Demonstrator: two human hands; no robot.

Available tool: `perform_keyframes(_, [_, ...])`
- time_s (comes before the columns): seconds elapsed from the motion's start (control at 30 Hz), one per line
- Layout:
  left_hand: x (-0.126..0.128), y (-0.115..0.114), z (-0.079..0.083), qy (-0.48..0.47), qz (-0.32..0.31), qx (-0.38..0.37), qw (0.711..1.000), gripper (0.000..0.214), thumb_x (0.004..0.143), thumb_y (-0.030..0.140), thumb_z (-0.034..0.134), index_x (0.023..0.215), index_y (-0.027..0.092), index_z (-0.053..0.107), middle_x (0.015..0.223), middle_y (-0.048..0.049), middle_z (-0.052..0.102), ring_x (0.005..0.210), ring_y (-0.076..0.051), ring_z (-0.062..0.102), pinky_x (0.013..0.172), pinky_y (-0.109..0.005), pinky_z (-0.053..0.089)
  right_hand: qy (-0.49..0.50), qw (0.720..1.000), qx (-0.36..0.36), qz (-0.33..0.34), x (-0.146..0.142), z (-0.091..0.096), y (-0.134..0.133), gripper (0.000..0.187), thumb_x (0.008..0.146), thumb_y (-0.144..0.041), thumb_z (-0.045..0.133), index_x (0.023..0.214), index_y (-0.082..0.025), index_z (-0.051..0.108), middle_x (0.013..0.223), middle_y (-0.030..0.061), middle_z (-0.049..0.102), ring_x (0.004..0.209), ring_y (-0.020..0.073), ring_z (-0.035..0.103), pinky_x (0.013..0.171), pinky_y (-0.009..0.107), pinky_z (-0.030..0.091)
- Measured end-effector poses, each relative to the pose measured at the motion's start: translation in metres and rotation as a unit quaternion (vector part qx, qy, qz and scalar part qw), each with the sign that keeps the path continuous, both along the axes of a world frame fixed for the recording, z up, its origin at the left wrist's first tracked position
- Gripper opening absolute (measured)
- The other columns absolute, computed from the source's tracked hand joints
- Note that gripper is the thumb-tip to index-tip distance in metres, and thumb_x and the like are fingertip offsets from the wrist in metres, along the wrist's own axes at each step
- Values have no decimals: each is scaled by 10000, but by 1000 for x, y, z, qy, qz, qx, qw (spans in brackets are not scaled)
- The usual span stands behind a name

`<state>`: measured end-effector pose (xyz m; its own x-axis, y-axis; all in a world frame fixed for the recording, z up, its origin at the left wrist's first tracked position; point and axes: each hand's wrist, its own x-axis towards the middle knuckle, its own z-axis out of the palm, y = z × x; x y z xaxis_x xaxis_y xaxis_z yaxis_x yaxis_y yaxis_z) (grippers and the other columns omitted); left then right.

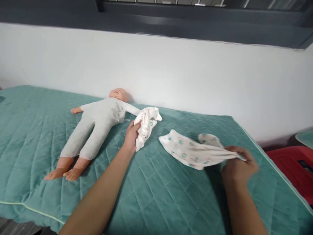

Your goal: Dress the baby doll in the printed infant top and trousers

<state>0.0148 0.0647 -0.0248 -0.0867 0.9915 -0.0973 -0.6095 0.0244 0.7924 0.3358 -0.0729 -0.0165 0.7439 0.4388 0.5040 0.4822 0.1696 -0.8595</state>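
My left hand (132, 135) is closed on a bunched white baby garment (146, 125) with a small print, beside the outstretched arm of a baby doll (102, 112). Over the right part of the bed, my right hand (239, 164) pinches one end of a second white baby garment (190, 150) with green and brown prints. That garment stretches out leftward from my fingers, slightly blurred, and its exact cut cannot be made out. On its back lies the doll, with a white cloth body and bare plastic head, hands and feet.
A green quilted cover (151, 189) with pale piping lies under everything. Behind it rises a white wall (171, 71), with a dark frame (156, 24) above. A red plastic object (290, 166) stands past the right edge.
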Motion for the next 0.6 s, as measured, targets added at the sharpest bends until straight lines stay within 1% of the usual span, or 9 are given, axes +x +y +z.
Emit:
perform_keyframes(0.07, [-4,-2,4,-63,-25,-25,997,267,746,256,773,976,165,673,761,12,673,626,-131,621,615,-252,506,33,996,47,-62,19,2,-5,194,677,-242,544,853,-229,625,962,142,689,970,370,653,805,502,510])
perform_keyframes(0.1, [-4,-4,6,-88,-44,-38,994,268,782,281,750,1012,158,683,812,-9,701,673,-152,654,661,-276,539,37,998,36,-46,24,2,-7,261,713,-270,548,950,-218,644,1072,168,689,1037,388,647,822,510,515])
perform_keyframes(0.17, [-2,-9,11,-123,-86,-52,987,320,868,384,678,1085,148,692,920,-55,736,794,-207,703,748,-336,581,10,996,-53,65,19,0,-8,412,809,-361,546,1178,-204,639,1245,178,662,1085,380,651,823,498,533])
perform_keyframes(0.2, [0,-11,12,-132,-105,-48,984,365,899,439,639,1111,146,691,959,-71,743,853,-232,713,777,-360,589,-36,982,-116,142,11,-2,-8,484,848,-421,546,1281,-213,605,1299,169,648,1093,365,657,836,493,539])
perform_keyframes(0.27, [4,-15,14,-132,-134,-25,982,429,921,511,594,1125,147,692,996,-88,746,938,-267,715,812,-386,596,-195,914,-231,269,-12,-5,-5,612,876,-542,567,1417,-260,517,1379,136,622,1179,351,631,959,530,502])
perform_keyframes(0.33, [5,-17,12,-120,-156,-2,980,410,908,505,616,1101,153,697,1012,-90,746,987,-283,712,846,-396,594,-368,833,-285,301,-34,-8,0,713,824,-603,664,1448,-309,488,1457,107,578,1340,374,516,1124,616,340])
perform_keyframes(0.4, [4,-18,9,-113,-162,5,980,338,880,449,663,1051,159,702,992,-81,745,997,-282,711,869,-394,587,-438,795,-322,270,-47,-9,4,733,817,-595,698,1455,-309,476,1487,107,552,1385,384,465,1153,649,271])
perform_keyframes(0.53, [0,-18,2,-113,-134,-7,985,233,829,363,719,965,175,702,896,-48,728,914,-237,708,841,-347,572,-367,837,-393,98,-48,-7,12,649,863,-551,640,1411,-236,496,1498,157,518,1342,426,483,1013,639,420])
perform_keyframes(0.6, [-3,-18,0,-97,-108,-4,989,242,805,353,742,959,170,702,877,-45,721,866,-221,702,807,-330,562,-346,843,-406,67,-44,-7,13,531,875,-482,626,1332,-224,549,1443,155,566,1293,423,517,972,616,447])
